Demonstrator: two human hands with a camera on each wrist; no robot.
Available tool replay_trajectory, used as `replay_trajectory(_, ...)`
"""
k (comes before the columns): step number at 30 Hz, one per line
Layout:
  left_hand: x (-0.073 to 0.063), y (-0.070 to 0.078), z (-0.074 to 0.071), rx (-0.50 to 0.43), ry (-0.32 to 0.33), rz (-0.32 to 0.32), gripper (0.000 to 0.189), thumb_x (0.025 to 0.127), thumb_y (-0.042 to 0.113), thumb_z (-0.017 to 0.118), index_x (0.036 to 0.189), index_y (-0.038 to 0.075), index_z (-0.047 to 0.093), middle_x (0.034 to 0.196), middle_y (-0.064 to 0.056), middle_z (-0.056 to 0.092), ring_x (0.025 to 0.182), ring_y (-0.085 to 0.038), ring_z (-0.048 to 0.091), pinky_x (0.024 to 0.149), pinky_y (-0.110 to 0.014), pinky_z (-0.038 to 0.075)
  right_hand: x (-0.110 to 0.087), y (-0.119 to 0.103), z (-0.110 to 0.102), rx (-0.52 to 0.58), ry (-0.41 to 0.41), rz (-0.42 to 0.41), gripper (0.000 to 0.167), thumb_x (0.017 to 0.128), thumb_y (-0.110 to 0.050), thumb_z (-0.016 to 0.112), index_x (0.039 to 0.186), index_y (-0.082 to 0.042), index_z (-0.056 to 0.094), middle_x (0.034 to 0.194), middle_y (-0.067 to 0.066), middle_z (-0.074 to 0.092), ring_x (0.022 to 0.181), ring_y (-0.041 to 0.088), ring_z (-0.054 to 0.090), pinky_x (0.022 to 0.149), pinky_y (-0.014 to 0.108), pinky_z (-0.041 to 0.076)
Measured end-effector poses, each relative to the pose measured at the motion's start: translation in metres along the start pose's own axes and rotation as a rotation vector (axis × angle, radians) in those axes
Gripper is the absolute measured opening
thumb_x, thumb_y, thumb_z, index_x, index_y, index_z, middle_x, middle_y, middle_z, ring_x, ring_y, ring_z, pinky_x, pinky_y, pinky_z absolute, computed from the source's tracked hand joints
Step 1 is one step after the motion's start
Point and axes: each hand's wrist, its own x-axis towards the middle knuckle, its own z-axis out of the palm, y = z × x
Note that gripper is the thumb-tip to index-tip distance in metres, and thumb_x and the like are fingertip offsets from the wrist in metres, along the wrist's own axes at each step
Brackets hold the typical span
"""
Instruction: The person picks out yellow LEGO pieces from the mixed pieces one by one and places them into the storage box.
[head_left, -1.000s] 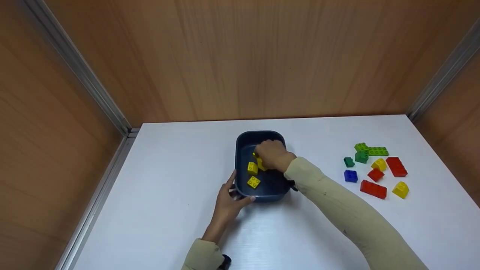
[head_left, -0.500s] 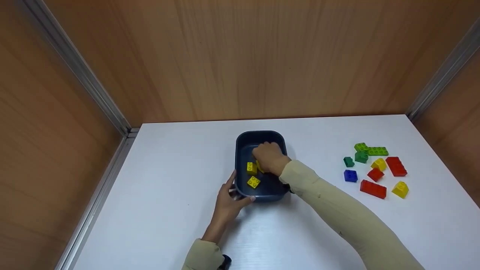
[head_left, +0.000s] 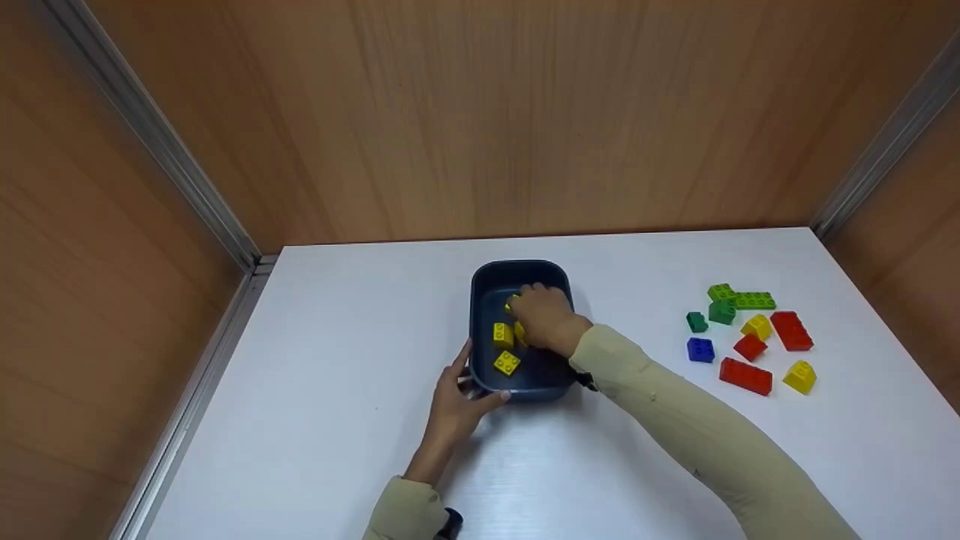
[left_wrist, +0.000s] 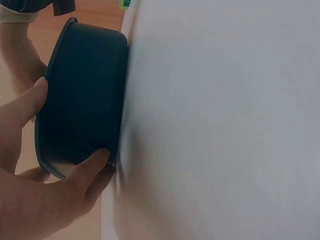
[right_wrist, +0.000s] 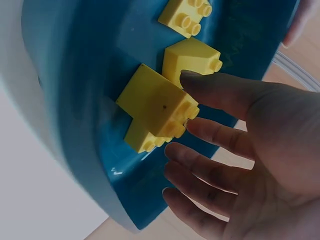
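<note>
A dark blue rectangular container (head_left: 540, 373) rests on the white table with several yellow toy bricks (head_left: 507, 363) inside. My left hand (head_left: 454, 414) grips its near left corner, fingers along the side wall and thumb at the front. In the left wrist view those fingers (left_wrist: 92, 167) press against the outer wall. My right hand (head_left: 547, 315) reaches into the container. In the right wrist view its thumb and index finger are spread beside a yellow brick (right_wrist: 155, 100), other fingers loosely bent. That brick overlaps another yellow brick (right_wrist: 137, 137); contact with the fingers is unclear.
Loose bricks lie at the table's right: red bricks (head_left: 746, 376), a blue brick (head_left: 700, 349), green bricks (head_left: 722, 312) and yellow bricks (head_left: 800, 377). Wooden panels (head_left: 525, 112) stand behind and at both sides of the white table (head_left: 360, 337).
My right hand shifts slightly left, then back right inside the container, and yellow shows again beside its fingers. My left hand keeps its grip on the container.
</note>
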Motion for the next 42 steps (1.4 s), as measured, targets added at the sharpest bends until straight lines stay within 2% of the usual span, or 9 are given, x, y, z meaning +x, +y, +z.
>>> replay_trajectory(6,0.0,0.001,0.001,0.0,0.005,-0.014,0.104,0.084,0.011,0.091,0.168,0.015,0.031,0.143,-0.025,0.05,0.129,-0.038,0.058,0.11,-0.044,0.054,-0.009,0.01,-0.005,0.066,0.052,0.012,0.048,0.094,-0.022,0.082,0.135,0.0,0.068,0.122,0.02,0.067,0.111,0.035,0.062,0.102,0.054,0.056)
replay_trajectory(11,0.0,0.001,0.002,0.009,0.014,-0.029,0.104,0.084,0.012,0.091,0.168,0.018,0.031,0.14,-0.022,0.051,0.127,-0.035,0.058,0.109,-0.043,0.054,-0.02,0.022,-0.004,0.057,0.13,0.013,0.048,0.096,-0.024,0.081,0.135,0.0,0.067,0.121,0.02,0.067,0.11,0.036,0.064,0.098,0.052,0.058)
replay_trajectory(21,-0.002,0.002,0.001,0.003,0.008,-0.033,0.103,0.085,0.013,0.09,0.168,0.018,0.031,0.141,-0.021,0.05,0.126,-0.034,0.058,0.109,-0.042,0.055,-0.05,0.06,0.002,0.134,0.286,0.068,0.044,0.092,-0.017,0.084,0.13,-0.003,0.069,0.12,0.018,0.068,0.106,0.034,0.065,0.092,0.049,0.058)
replay_trajectory(30,-0.001,0.002,0.002,0.023,0.021,-0.016,0.104,0.084,0.014,0.091,0.168,0.016,0.031,0.143,-0.022,0.05,0.13,-0.036,0.057,0.111,-0.044,0.053,-0.077,0.096,0.015,0.11,0.443,0.06,0.039,0.087,-0.011,0.086,0.122,-0.001,0.071,0.112,0.02,0.071,0.1,0.038,0.068,0.084,0.051,0.061)
replay_trajectory(34,-0.001,0.001,0.002,0.022,0.023,-0.018,0.104,0.084,0.014,0.091,0.168,0.017,0.031,0.142,-0.022,0.051,0.129,-0.035,0.057,0.111,-0.044,0.053,-0.087,0.109,0.022,0.137,0.44,0.097,0.039,0.088,-0.009,0.085,0.124,0.0,0.07,0.114,0.022,0.07,0.102,0.039,0.068,0.087,0.053,0.06)
replay_trajectory(42,-0.001,0.001,0.002,0.0,0.018,-0.027,0.103,0.085,0.012,0.09,0.168,0.018,0.03,0.144,-0.022,0.05,0.127,-0.035,0.058,0.11,-0.044,0.054,-0.108,0.137,0.033,0.221,0.37,0.226,0.044,0.09,-0.007,0.083,0.13,0.0,0.067,0.124,0.026,0.066,0.11,0.043,0.064,0.099,0.06,0.057)
